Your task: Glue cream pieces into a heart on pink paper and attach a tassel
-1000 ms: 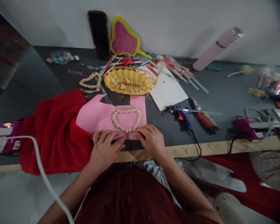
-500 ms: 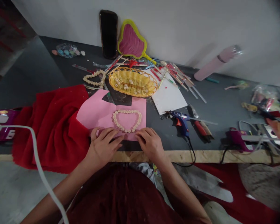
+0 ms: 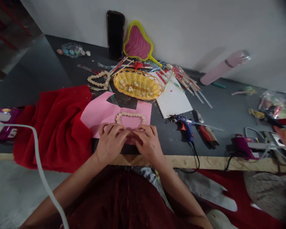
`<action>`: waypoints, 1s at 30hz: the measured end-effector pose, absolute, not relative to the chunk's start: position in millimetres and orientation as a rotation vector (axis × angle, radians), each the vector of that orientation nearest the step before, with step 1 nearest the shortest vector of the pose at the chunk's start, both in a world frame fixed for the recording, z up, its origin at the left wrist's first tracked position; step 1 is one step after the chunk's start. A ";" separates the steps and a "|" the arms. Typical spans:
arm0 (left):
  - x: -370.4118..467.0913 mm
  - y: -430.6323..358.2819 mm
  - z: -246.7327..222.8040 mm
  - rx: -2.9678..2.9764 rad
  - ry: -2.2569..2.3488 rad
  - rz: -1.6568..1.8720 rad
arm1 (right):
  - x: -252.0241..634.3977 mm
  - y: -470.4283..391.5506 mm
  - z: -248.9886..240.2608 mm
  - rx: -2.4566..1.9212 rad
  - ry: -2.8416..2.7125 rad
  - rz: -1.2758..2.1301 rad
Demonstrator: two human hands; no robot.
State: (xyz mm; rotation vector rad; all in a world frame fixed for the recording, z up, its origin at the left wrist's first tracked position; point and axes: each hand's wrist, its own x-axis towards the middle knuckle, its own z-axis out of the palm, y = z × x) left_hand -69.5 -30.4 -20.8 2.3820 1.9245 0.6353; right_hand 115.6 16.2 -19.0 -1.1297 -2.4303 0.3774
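Note:
A rounded loop of small beige pieces, like a beaded heart outline (image 3: 131, 114), lies on a pink sheet of paper (image 3: 97, 109). My left hand (image 3: 111, 140) is at the loop's near left side, its fingers curled and thumb pointing inward. Opposite it, my right hand (image 3: 149, 141) bends its fingers over the near right side. Both hands are closed at the loop's near edge, thumbs almost meeting. The near part of the loop and the fingertips' exact hold are hidden by the hands.
Behind the paper stands a yellow wicker basket (image 3: 138, 84) with small beige pieces inside. Another beige loop (image 3: 99, 79) lies beside it. A blue glue gun (image 3: 187, 128) and pliers (image 3: 206, 132) lie to the right. Red cloth (image 3: 54, 127) covers the left front edge.
Both hands have moved closer together and slightly forward over the loop's near edge, which showed before and is now covered. My fingers have curled in. The view has shifted slightly.

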 end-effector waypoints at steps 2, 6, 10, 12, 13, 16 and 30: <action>-66.1 -28.3 -17.6 2.375 1.936 0.646 | 113.6 17.4 -21.0 -1.147 -2.454 0.391; -64.4 -27.6 -16.0 2.395 1.937 0.635 | 113.4 18.0 -24.8 -1.163 -2.471 0.399; -64.3 -27.5 -18.9 2.399 1.953 0.620 | 113.6 18.7 -24.6 -1.175 -2.460 0.398; -64.3 -27.2 -20.4 2.396 1.955 0.621 | 113.4 19.0 -23.9 -1.176 -2.456 0.404; -64.3 -27.0 -20.7 2.394 1.955 0.627 | 113.3 19.1 -23.7 -1.176 -2.456 0.409; -64.8 -26.7 -19.3 2.384 1.955 0.675 | 113.7 19.1 -24.7 -1.181 -2.446 0.418; -75.5 -43.7 -23.0 2.288 1.967 0.781 | 109.9 16.1 -30.2 -1.188 -2.409 0.402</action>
